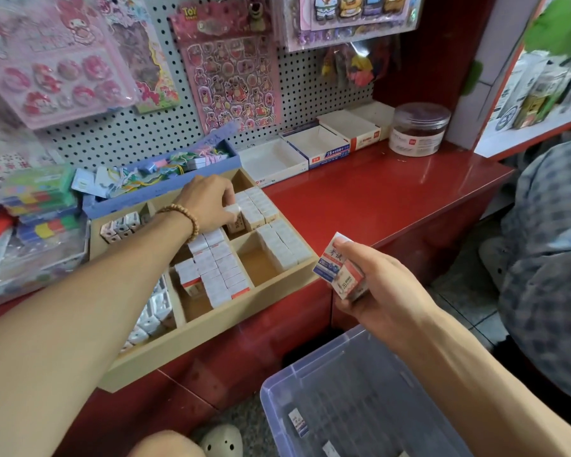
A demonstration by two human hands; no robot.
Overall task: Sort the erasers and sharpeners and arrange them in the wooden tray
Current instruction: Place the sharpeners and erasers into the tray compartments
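Observation:
The wooden tray [211, 321] lies on the red counter, split into compartments. Rows of white boxed erasers [211, 262] fill its middle and far right sections. Small sharpeners [121, 225] stand in the far left compartment, and more white items [152, 311] show in the near left one. My left hand [208, 202] reaches over the tray and pinches one white eraser [233, 211] at the far middle compartment. To the right of the tray, my right hand [376, 285] grips a few boxed erasers [340, 268] above the counter edge.
A clear plastic bin [343, 397] with loose erasers sits below at the front. Empty white cartons [314, 146] and a lidded jar [419, 127] stand at the back of the counter [393, 196]. A blue box [159, 173] of trinkets sits behind the tray. A person in a checked garment [551, 242] is at right.

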